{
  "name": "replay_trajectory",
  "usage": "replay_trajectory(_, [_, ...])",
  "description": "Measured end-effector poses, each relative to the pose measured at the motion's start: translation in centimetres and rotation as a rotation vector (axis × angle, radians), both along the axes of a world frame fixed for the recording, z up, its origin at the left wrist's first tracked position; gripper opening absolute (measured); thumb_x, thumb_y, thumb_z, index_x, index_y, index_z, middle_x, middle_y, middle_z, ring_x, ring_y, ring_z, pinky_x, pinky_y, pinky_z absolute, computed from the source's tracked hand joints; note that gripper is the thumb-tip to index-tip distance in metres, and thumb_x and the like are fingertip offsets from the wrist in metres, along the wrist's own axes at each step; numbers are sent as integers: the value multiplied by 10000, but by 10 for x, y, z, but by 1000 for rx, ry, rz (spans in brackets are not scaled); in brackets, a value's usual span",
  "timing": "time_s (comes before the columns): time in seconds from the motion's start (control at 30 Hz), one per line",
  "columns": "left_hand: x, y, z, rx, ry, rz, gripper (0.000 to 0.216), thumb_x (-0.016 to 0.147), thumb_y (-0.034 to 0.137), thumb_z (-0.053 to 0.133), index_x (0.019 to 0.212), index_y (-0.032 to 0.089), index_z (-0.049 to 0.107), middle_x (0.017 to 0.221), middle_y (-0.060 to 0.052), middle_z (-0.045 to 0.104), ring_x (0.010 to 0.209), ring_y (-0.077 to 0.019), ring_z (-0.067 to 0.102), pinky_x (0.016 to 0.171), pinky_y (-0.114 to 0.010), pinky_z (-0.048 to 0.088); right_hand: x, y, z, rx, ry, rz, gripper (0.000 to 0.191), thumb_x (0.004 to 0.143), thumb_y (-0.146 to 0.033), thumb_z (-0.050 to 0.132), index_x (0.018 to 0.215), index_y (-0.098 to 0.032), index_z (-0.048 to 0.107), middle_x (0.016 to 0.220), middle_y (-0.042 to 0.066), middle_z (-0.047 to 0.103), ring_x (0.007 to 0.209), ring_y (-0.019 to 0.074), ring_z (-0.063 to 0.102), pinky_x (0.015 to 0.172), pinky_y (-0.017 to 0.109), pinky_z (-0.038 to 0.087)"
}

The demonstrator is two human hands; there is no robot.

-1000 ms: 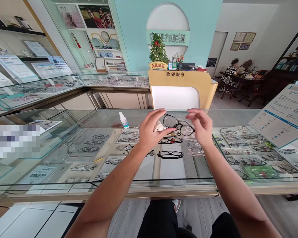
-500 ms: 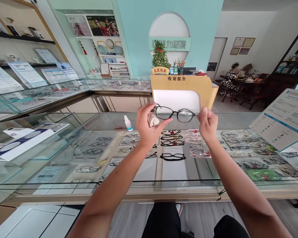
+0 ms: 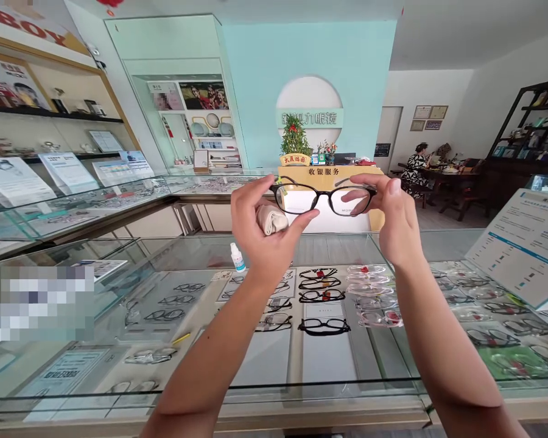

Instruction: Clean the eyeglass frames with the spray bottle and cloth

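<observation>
Black-framed eyeglasses (image 3: 322,196) are held up in front of me above the glass counter, both lenses facing my view. My left hand (image 3: 265,225) grips them at the left end, its thumb reaching under the frame toward the bridge. Tucked in the same palm is a rolled beige cloth (image 3: 272,220). At the other end my right hand (image 3: 395,213) has its fingers closed about the right temple; a fingertip shows through the right lens. A small white spray bottle (image 3: 238,258) with a blue label stands on the counter left of my left wrist.
Under the counter's glass (image 3: 201,249) lie rows of glasses frames (image 3: 324,326). A tilted printed sign (image 3: 520,243) stands at the right. Farther off are a yellow cashier desk (image 3: 360,173) with a plant (image 3: 295,137) and a seated person (image 3: 418,170).
The eyeglasses are closer to me and look larger. My right hand has turned, its fingers now spread behind the right lens and along the temple. My view has tilted upward.
</observation>
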State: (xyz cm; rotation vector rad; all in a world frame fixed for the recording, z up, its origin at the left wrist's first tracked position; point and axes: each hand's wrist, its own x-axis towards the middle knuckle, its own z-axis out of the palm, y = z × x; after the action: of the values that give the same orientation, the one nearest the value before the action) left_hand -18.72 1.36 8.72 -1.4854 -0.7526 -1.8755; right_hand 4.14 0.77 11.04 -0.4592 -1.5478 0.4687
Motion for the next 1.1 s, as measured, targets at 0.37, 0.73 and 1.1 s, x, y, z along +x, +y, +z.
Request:
replay_trajectory(0.37, [-3,3,1,-35,4,-61,812,813,649,955,1445,291,591,1357,-106,648,1296,-338,669,979,-490,642,12,-16,5,2,-167,37,651,829,-463,994,1421,-335,754,1223,71,793,1150,317,724,904,428,641])
replay_trajectory(0.73, [0,5,-4,56,55,-44,817,772,587,1001,1418,296,594,1339,-94,657,1288,-333,667,990,-489,619,18,-23,9,-21,-514,-402,614,981,-551,793,1505,-259,660,1275,126,778,1056,323,727,879,478,599])
replay_trajectory(1.1, [3,1,0,-7,19,-35,767,811,631,953,1409,276,631,1325,-104,644,1243,-323,660,989,-487,596,16,-25,8,-15,-485,-422,556,993,-553,771,1477,-298,677,1435,122,751,1102,335,754,869,489,614])
